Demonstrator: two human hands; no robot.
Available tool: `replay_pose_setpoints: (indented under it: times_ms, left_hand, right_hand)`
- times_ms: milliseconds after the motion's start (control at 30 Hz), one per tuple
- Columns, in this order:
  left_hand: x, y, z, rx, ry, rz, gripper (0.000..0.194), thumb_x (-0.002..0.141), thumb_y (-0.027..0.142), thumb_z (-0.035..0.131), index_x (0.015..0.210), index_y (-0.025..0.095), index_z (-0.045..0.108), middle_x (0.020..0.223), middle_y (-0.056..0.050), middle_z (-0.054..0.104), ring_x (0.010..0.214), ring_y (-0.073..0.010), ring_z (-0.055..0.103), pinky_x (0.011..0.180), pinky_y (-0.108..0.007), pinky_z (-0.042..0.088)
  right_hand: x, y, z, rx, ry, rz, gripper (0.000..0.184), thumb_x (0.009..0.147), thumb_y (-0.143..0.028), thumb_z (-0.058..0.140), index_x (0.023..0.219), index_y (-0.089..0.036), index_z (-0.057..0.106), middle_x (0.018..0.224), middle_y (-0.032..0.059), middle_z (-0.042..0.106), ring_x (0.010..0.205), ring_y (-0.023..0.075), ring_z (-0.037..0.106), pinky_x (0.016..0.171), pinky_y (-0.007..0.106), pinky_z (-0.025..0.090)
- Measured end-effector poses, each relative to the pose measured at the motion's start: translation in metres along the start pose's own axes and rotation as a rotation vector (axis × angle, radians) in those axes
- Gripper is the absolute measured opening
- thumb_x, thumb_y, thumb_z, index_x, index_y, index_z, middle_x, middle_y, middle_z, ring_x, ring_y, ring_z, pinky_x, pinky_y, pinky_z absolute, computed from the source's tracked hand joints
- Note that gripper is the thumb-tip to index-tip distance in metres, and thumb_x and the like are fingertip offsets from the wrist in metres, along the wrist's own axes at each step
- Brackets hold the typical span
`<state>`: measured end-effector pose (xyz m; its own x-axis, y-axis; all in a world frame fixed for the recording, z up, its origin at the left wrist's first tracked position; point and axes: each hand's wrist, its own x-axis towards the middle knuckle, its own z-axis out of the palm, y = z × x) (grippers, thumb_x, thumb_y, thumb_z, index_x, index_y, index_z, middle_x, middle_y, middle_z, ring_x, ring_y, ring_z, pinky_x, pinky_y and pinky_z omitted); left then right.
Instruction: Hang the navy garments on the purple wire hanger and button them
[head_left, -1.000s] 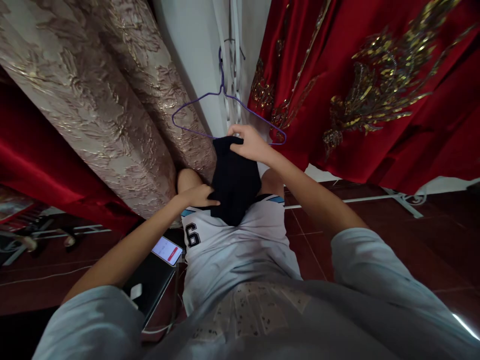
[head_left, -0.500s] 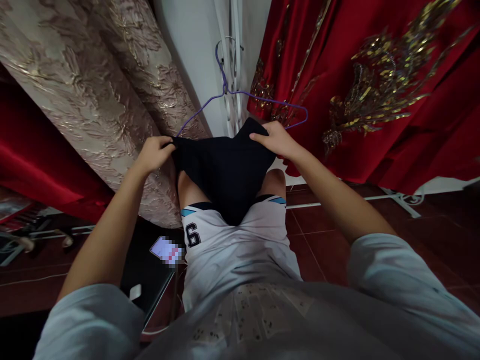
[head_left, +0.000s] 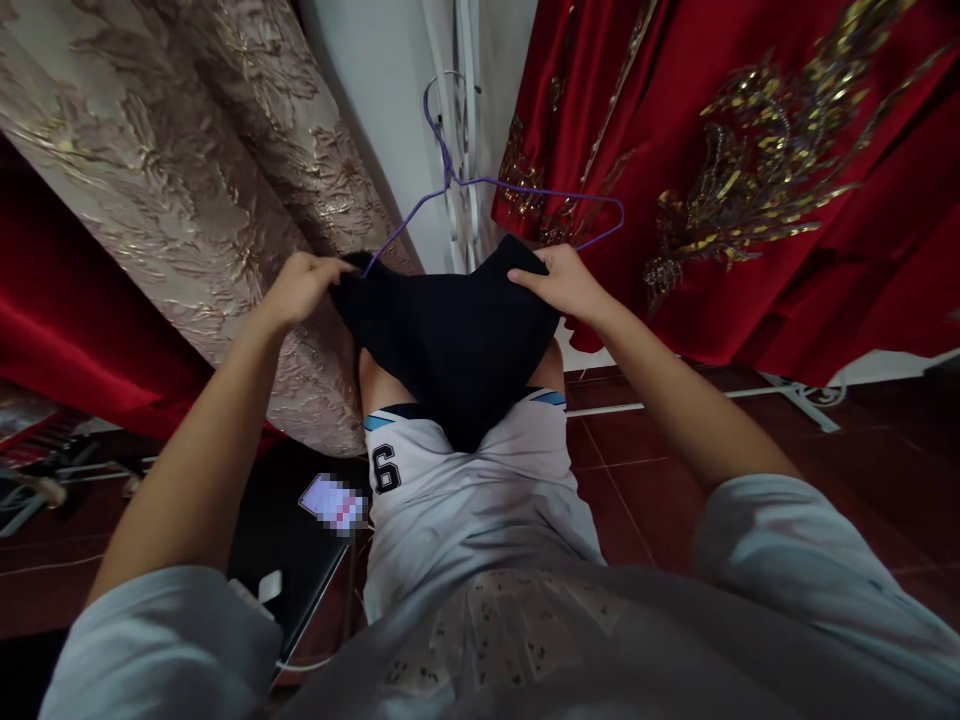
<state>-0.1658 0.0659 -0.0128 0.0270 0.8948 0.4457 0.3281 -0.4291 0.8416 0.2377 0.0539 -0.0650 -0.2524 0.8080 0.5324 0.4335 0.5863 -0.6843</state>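
Note:
A dark navy garment [head_left: 450,340] hangs spread between my two hands above my lap. My left hand [head_left: 304,285] is closed on its left top corner. My right hand [head_left: 566,285] is closed on its right top corner. A purple wire hanger [head_left: 480,185] is behind the garment's upper edge, its left arm running down to my left hand and its right end just above my right hand. The hanger's hook rests on a white rack [head_left: 463,120] against the wall.
A beige brocade curtain [head_left: 187,180] hangs at the left, a red gold-embroidered cloth [head_left: 750,170] at the right. A phone [head_left: 334,502] lies on a dark surface beside my left thigh. I wear white shorts with a number [head_left: 465,480]. The floor is dark red tile [head_left: 862,450].
My left hand rose from my lap and took the garment's left corner. Both hands spread the garment wide and lifted it slightly. The hanger tilted, its right end rising.

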Motion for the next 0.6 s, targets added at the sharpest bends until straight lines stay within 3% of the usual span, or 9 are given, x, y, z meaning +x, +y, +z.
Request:
replay_pose_setpoints:
  times_ms: [67,133,200,300,400,433,500,567,600]
  left_hand:
    - [0.0,0.026,0.015,-0.001,-0.154,0.067,0.015,0.086,0.0,0.063,0.082,0.014,0.066,0.084,-0.004,0.07,0.096,-0.0233,0.066,0.094,-0.033,0.054]
    - [-0.002,0.047,0.035,-0.045,-0.18,0.163,0.019,0.086,-0.001,0.067,0.096,0.016,0.066,0.098,-0.003,0.071,0.105,-0.0219,0.064,0.102,-0.033,0.05]
    - [-0.003,0.058,0.052,-0.034,-0.176,0.221,0.03,0.085,-0.004,0.069,0.106,0.017,0.065,0.099,-0.002,0.069,0.106,-0.0203,0.063,0.107,-0.033,0.046]
    - [-0.001,0.057,0.06,0.111,-0.179,0.251,0.027,0.087,-0.004,0.065,0.104,0.016,0.07,0.086,-0.001,0.065,0.099,-0.0213,0.062,0.11,-0.036,0.041]
    - [0.007,0.051,0.055,0.246,-0.159,0.35,0.02,0.088,-0.001,0.065,0.098,0.015,0.072,0.089,-0.003,0.062,0.102,-0.0235,0.059,0.113,-0.039,0.037]
    - [0.011,0.049,0.052,0.274,-0.141,0.379,0.016,0.088,0.002,0.068,0.095,0.016,0.072,0.091,-0.003,0.06,0.105,-0.024,0.057,0.114,-0.04,0.036]
    - [0.019,0.047,0.049,0.316,-0.095,0.413,0.008,0.09,0.009,0.073,0.089,0.017,0.069,0.092,-0.004,0.057,0.111,-0.0243,0.053,0.115,-0.042,0.034]
    - [0.028,0.044,0.05,0.339,-0.038,0.412,0.011,0.094,0.016,0.072,0.084,0.017,0.067,0.091,-0.005,0.057,0.113,-0.0237,0.05,0.116,-0.043,0.032]
    - [0.031,0.042,0.052,0.331,-0.022,0.39,0.015,0.097,0.02,0.07,0.083,0.017,0.066,0.09,-0.005,0.058,0.112,-0.0234,0.05,0.115,-0.043,0.033]
  right_hand:
    - [-0.005,-0.005,0.005,0.007,-0.022,-0.006,0.041,0.09,-0.054,0.07,0.076,-0.016,0.065,0.072,0.0075,0.063,0.071,0.0224,0.064,0.065,0.04,0.061]
    - [-0.011,-0.011,0.008,0.007,-0.064,-0.01,0.04,0.092,-0.054,0.066,0.079,-0.016,0.067,0.077,0.009,0.066,0.075,0.0243,0.067,0.069,0.042,0.062]
    - [-0.018,-0.016,0.007,-0.02,-0.048,-0.037,0.036,0.094,-0.05,0.063,0.086,-0.016,0.07,0.086,0.0104,0.07,0.084,0.0267,0.069,0.077,0.045,0.062]
    - [-0.029,-0.013,-0.011,-0.134,0.204,-0.121,0.036,0.096,-0.048,0.062,0.113,-0.018,0.071,0.115,0.0135,0.071,0.115,0.0313,0.066,0.098,0.051,0.057]
    - [-0.038,-0.004,-0.05,-0.206,0.431,-0.149,0.045,0.097,-0.053,0.061,0.129,-0.022,0.067,0.134,0.0143,0.064,0.133,0.0323,0.057,0.106,0.054,0.053]
    - [-0.038,-0.003,-0.066,-0.195,0.412,-0.129,0.046,0.096,-0.056,0.061,0.125,-0.021,0.07,0.13,0.0148,0.067,0.128,0.0324,0.061,0.102,0.053,0.055]
    - [-0.036,-0.002,-0.093,-0.115,0.238,-0.059,0.045,0.093,-0.06,0.064,0.111,-0.02,0.076,0.112,0.015,0.075,0.106,0.0292,0.072,0.085,0.046,0.06]
    - [-0.027,-0.006,-0.108,-0.044,0.064,-0.022,0.048,0.094,-0.062,0.062,0.103,-0.018,0.079,0.097,0.0141,0.077,0.085,0.0228,0.076,0.07,0.037,0.059]
    - [-0.021,-0.008,-0.109,-0.076,0.082,-0.048,0.052,0.096,-0.064,0.057,0.101,-0.018,0.079,0.092,0.0132,0.078,0.079,0.0199,0.075,0.065,0.034,0.056]
